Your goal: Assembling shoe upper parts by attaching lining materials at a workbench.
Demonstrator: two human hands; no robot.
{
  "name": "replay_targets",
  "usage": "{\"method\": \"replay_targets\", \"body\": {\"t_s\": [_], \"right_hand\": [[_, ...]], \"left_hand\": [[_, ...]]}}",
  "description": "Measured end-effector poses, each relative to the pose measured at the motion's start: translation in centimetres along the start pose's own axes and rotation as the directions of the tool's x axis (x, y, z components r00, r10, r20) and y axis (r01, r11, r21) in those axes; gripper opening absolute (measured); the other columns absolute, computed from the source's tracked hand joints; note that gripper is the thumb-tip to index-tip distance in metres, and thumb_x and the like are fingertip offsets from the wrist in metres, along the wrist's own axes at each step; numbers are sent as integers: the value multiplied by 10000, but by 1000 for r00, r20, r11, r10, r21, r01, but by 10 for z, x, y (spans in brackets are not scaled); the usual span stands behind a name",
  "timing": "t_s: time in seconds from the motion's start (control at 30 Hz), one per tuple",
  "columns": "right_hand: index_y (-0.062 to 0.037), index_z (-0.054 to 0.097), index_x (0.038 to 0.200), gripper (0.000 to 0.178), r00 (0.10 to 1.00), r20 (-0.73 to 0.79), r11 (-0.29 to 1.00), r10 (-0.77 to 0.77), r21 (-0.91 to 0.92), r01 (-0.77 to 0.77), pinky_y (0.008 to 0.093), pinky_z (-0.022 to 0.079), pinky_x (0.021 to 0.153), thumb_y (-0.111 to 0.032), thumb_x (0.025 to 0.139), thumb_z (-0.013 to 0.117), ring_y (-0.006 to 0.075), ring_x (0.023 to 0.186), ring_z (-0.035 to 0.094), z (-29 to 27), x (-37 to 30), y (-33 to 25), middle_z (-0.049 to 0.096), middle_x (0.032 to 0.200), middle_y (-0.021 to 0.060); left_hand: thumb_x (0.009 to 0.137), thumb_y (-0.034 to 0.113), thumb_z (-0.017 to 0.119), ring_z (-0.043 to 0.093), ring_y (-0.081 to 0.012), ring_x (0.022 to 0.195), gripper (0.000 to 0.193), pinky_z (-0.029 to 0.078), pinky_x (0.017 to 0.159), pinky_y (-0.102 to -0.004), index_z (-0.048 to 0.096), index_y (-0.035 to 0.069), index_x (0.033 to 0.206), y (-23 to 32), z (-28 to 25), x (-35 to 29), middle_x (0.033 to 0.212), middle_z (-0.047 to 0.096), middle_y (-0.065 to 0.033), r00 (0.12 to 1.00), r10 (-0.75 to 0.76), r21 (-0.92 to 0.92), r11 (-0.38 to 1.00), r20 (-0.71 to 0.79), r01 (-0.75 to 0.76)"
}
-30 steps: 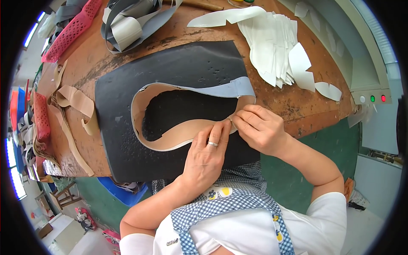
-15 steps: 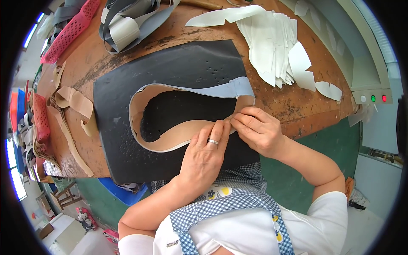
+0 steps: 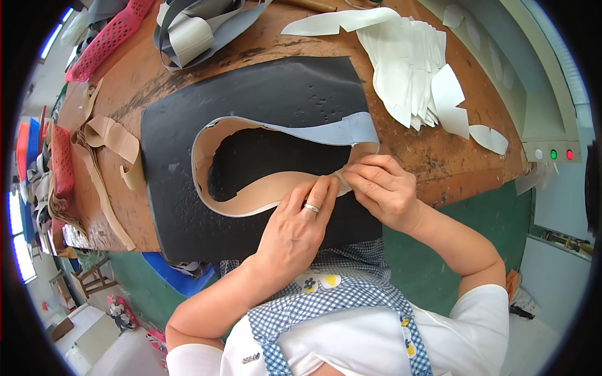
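Observation:
A looped band of sheet material (image 3: 269,189), tan inside and pale blue-grey outside, stands on edge on a black mat (image 3: 282,81). Its near right side is pinched between both of my hands. My left hand (image 3: 298,219), with a ring on one finger, presses its fingertips together on the band's edge. Just to the right, my right hand (image 3: 384,191) grips the same edge between thumb and fingers. A small pale bit of the band shows between the fingertips. The exact pinch points are hidden by my fingers.
White cut pieces (image 3: 404,69) lie stacked at the back right. Grey rolled strips (image 3: 191,41) sit at the back, tan strips (image 3: 116,144) at the left. Pink perforated baskets (image 3: 110,44) and a blue bin (image 3: 182,276) stand at the left. A machine panel (image 3: 552,152) borders the wooden table's right side.
My fingertips have drawn slightly apart, and more of the pale bit shows between them. The whole view has shifted a little; the band keeps its shape and place on the mat.

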State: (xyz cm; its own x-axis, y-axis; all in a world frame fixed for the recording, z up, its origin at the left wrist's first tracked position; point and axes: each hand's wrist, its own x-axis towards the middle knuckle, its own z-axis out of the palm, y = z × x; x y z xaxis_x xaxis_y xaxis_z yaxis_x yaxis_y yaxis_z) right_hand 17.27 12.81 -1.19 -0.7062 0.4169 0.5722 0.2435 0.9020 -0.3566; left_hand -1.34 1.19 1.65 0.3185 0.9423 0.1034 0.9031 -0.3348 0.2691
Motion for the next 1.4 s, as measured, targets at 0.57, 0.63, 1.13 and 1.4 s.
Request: {"method": "replay_targets", "body": {"t_s": [0.57,0.63,1.13,1.4], "right_hand": [[16,729,1004,344,968,125,970,-216,-82,227,365,583,852,-37,664,725,246,984,644,-6,0,6,693,1055,81],[17,715,1062,381,970,222,994,-98,-20,105,428,518,981,-48,687,713,267,1072,627,-10,0,-5,664,1156,106],[-28,560,1244,561,977,-10,977,214,-19,-214,419,458,986,-176,752,785,365,1198,509,-26,86,-5,544,1298,150],[-59,623,1098,398,864,427,963,267,-148,-224,434,507,879,-289,802,755,347,1021,640,41,162,25,653,1121,142]], "left_hand": [[691,-56,593,513,-308,1139,681,482,963,-378,484,-76,1363,-4,-3,0,1317,452,-172,1000,-23,-180,983,-5,22],[713,-24,598,506,-298,1159,663,474,984,-373,471,-94,1360,-7,-6,-3,1334,442,-180,999,-14,-182,983,33,20],[740,-65,630,563,-335,1086,500,497,912,-392,577,-17,1235,-21,-32,-2,1201,548,-171,989,-6,-447,892,-151,-63],[833,147,730,573,-382,1109,553,475,941,-445,495,25,1318,-118,-78,3,1205,591,-221,751,-481,-19,847,-453,531]]}}
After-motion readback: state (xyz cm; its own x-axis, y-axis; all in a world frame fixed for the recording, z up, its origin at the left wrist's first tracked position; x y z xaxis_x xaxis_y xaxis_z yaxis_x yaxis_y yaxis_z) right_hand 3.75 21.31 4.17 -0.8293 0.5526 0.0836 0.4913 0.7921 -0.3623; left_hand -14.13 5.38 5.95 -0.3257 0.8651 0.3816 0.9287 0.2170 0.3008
